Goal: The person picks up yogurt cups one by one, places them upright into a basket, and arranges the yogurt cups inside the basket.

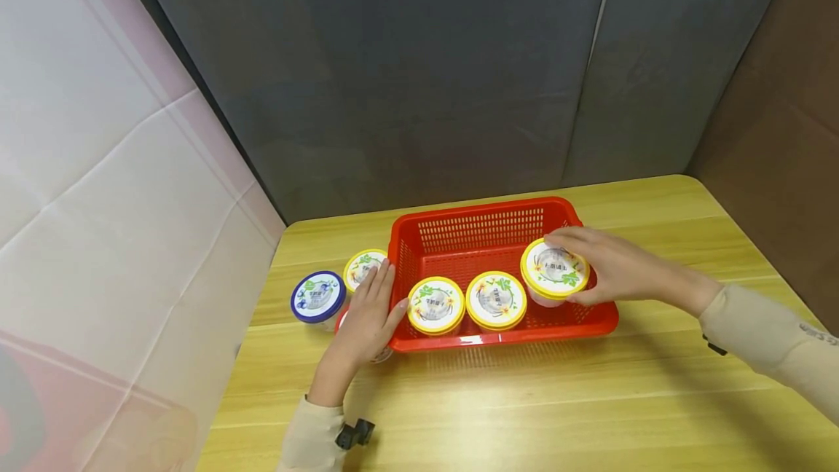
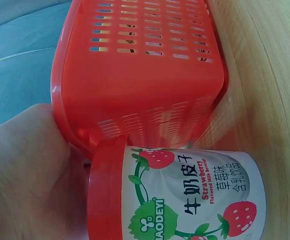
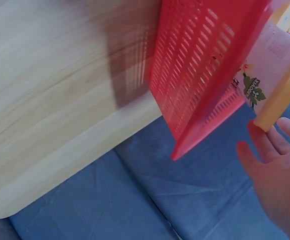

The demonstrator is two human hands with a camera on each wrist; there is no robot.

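Thumb and fingers of the right hand (image 1: 601,262) pinch the lid of a yellow-lidded cup (image 1: 553,269) at the basket's right end; whether its base touches the bottom is hidden. The left hand (image 1: 362,320) lays nearly straight fingers along the red basket's (image 1: 501,339) left rim, thumb spread towards the near left corner, above a red-lidded cup (image 2: 195,195). Both forearms, in beige sleeves (image 1: 767,333), slant in from the near side. Two more yellow-lidded cups (image 1: 496,301) line the near rim inside. The pale wooden worktop (image 1: 498,414) meets a dark grey wall (image 1: 393,93) beyond its far edge, a whitish panel (image 1: 118,159) at left and a brown one (image 1: 780,122) at right.
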